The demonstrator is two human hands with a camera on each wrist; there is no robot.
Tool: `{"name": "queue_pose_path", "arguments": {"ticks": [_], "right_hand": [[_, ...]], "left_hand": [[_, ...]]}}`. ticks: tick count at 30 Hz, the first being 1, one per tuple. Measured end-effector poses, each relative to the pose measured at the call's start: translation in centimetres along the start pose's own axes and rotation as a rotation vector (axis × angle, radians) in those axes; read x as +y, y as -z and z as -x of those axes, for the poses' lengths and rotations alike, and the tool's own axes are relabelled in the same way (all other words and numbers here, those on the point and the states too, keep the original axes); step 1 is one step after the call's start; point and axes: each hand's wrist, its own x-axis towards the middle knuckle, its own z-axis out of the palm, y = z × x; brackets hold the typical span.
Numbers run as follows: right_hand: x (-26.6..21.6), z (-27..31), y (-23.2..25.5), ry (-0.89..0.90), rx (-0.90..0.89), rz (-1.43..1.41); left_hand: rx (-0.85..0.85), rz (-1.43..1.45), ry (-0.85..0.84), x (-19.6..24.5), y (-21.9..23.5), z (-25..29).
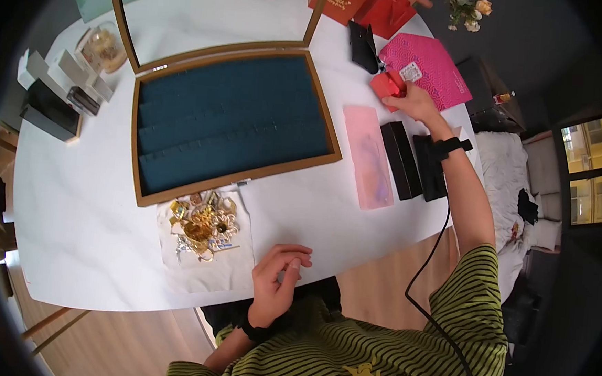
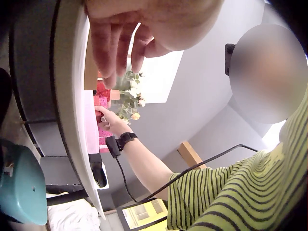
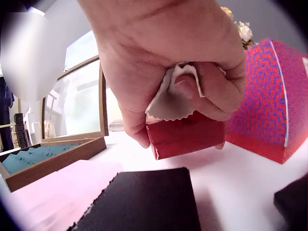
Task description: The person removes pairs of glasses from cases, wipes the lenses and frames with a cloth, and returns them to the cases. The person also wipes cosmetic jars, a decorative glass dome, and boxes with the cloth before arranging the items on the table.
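The right hand (image 1: 414, 102) grips a small red box (image 1: 388, 85) at the table's right side, beside a pink patterned bag (image 1: 429, 65). In the right wrist view its fingers (image 3: 211, 96) curl over the red box (image 3: 185, 137), with a pale piece with a zigzag edge (image 3: 168, 103) held between them. Near the front edge the left hand (image 1: 278, 280) holds nothing, its fingers loosely bent; the left wrist view shows them hanging down (image 2: 115, 43). Left of it, gold and silver jewelry (image 1: 202, 227) lies piled on a white cloth (image 1: 206, 279).
A wooden case (image 1: 237, 167) with a dark teal lining stands with its glass lid up. A pink pouch (image 1: 368, 158) and black boxes (image 1: 400, 159) lie at the right. Red bags (image 1: 384, 12) and a black pouch (image 1: 363, 47) stand behind; several boxes (image 1: 51, 111) stand far left.
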Motion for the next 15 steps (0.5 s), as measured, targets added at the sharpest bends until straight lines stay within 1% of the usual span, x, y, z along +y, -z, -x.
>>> {"name": "queue_pose_path", "arguments": {"ticks": [2, 3, 5, 6, 7, 9, 11, 13, 15], "right_hand": [[-0.5, -0.3, -0.9, 0.03, -0.024, -0.011], [-0.3, -0.4, -1.0, 0.021, -0.007, -0.018], [-1.2, 0.8, -0.5, 0.033, -0.001, -0.002], [-0.6, 0.4, -0.3, -0.005, 0.027, 0.093], [-1.1, 1.4, 0.9, 0.013, 0.123, 0.105], [-0.8, 3.1, 3.9, -0.004, 0.232, 0.04], [1.4, 4.4, 6.9, -0.003, 0.346, -0.003], [6.5, 4.5, 8.9, 0.121, 0.626, -0.077], [10.6, 5.9, 10.2, -0.05, 0.638, -0.026]], "left_hand": [[-0.014, -0.015, 0.01, 0.0, 0.1, 0.0], [-0.03, -0.022, -0.001, 0.0, 0.1, 0.0], [-0.016, -0.017, -0.002, -0.1, 0.0, 0.1], [-0.008, -0.015, 0.0, 0.1, -0.1, 0.0], [-0.034, -0.016, 0.003, 0.0, -0.1, 0.0], [-0.008, -0.005, -0.01, -0.1, -0.1, 0.2], [-0.025, -0.005, -0.004, -0.2, 0.0, 0.2], [-0.032, -0.009, 0.003, -0.2, 0.0, 0.3], [-0.025, -0.001, -0.002, -0.1, -0.2, 0.1]]}}
